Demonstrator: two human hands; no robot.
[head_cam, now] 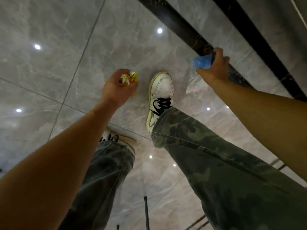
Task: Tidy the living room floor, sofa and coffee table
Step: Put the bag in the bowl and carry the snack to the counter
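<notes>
I look straight down at a glossy grey marble floor [49, 47]. My left hand [116, 90] is closed around a crumpled yellow, orange and white wrapper [130, 78], held above the floor. My right hand [214, 68] grips a clear plastic zip bag [196, 83] with something blue [201, 62] bunched at its top; the bag hangs down below the fingers. Both arms reach forward over my legs.
My white sneakers [162, 90] with black laces and camouflage trousers [216, 160] fill the lower half. A black marble strip [191, 30] runs diagonally across the floor at the upper right. A thin dark rod [146, 211] stands near the bottom centre.
</notes>
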